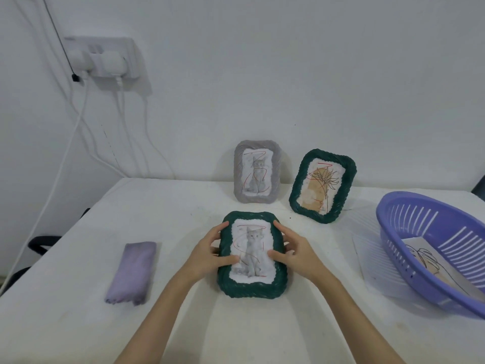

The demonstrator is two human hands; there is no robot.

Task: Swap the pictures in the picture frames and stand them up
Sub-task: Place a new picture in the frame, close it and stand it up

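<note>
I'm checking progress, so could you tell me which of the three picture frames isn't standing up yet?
The green frame with the cat picture, held between the left hand and right hand. The grey cat frame and green plant frame stand by the wall.

Rough woven green frame (252,287); matt cloth-covered table (78,324)

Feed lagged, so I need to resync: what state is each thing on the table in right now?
Green woven frame with cat picture: tilted on the table, gripped by both hands.
Left hand: gripping its left edge.
Right hand: gripping its right edge.
Grey woven frame with cat picture: standing.
Green woven frame with plant drawing: standing, tilted.
Purple slotted plastic basket: holds a picture.
Lilac cloth: folded, flat.
</note>
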